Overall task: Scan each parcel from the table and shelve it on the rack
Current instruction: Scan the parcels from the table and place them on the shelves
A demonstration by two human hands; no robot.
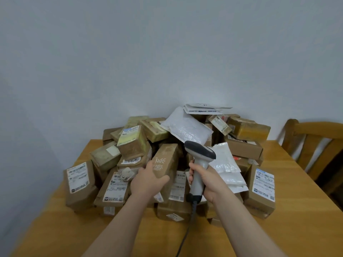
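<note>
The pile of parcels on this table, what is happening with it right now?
A person is at the wooden table, which carries a big pile of parcels. The left hand grips a brown box with handwritten characters at the front of the pile. The right hand holds a corded barcode scanner upright beside that box. No rack is in view.

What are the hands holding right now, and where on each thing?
Left hand grips a brown box by its near end; right hand grips the scanner by its handle.
</note>
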